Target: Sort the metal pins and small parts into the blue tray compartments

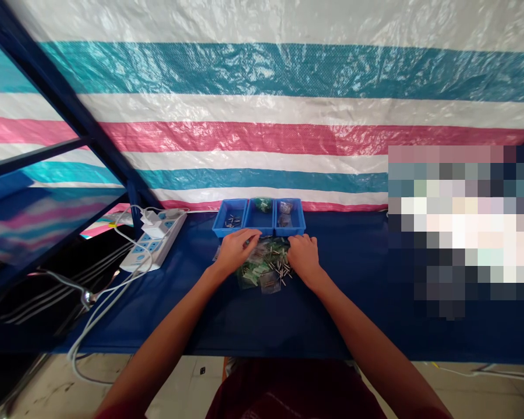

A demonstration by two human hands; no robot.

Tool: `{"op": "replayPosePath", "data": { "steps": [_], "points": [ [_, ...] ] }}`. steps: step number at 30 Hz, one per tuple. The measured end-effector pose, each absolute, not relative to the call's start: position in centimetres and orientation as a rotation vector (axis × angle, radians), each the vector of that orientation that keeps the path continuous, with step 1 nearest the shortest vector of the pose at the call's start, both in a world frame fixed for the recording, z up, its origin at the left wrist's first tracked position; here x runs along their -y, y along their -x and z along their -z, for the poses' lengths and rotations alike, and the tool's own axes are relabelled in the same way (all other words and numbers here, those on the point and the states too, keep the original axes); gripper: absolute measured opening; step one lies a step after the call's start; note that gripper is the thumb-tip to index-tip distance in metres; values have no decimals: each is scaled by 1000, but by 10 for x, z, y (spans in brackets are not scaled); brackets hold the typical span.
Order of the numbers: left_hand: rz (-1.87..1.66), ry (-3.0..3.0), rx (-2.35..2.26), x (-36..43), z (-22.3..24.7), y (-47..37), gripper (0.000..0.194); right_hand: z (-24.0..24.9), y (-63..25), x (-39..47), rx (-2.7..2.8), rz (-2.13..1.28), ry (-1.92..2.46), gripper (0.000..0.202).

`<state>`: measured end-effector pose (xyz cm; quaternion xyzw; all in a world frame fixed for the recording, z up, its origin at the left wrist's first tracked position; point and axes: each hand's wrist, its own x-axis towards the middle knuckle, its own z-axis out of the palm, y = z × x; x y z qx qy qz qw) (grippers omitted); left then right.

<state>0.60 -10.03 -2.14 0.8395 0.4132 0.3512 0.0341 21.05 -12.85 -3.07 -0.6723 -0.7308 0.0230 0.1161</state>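
My left hand (pixel 236 250) lies over the left side of a loose pile, its fingers stretched toward the trays and the thumb apart; nothing shows in its grip. At the pile's right edge is my right hand (pixel 303 255), fingers loosely bent and spread, its palm side hidden. Small metal pins (pixel 280 262) lie scattered between the hands, close beside the right one. Green pieces (pixel 254 271), seemingly in clear bags, make up the middle of the pile. A small clear bag (pixel 271 283) with brownish contents lies at the near edge.
Behind the pile stands a blue three-part tray (pixel 259 231), with metal pins (pixel 233 222), a green bundle (pixel 262 204) and small clear bags (pixel 284 208) in its compartments. A power strip (pixel 157 241) with a white plug and cables is on the left. Pixelated blur covers the right.
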Motion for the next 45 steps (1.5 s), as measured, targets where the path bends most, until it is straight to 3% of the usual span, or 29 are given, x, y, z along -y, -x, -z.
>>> {"op": "replayPosePath", "data": {
  "steps": [6, 14, 22, 27, 33, 45],
  "points": [
    [-1093, -2524, -1237, 102, 19, -8, 31, 30, -210, 126, 1901, -139, 1639, 33],
    [-1110, -2355, -1050, 107, 11, -11, 32, 27, -204, 128, 1653, -429, 1075, 24],
    [-1207, -2407, -1013, 107, 13, -10, 28, 29, -201, 129, 1718, -478, 950, 22],
    [-1074, -2420, -1025, 107, 11, -10, 28, 29, -199, 131, 1685, -556, 1023, 21],
    [-1173, -2107, -1099, 107, 8, -10, 29, 28, -199, 131, 1584, -651, 1087, 34],
    [-1143, -1644, -907, 103, 6, -12, 30, 27, -200, 135, 1654, -619, 998, 35]
  ]
}}
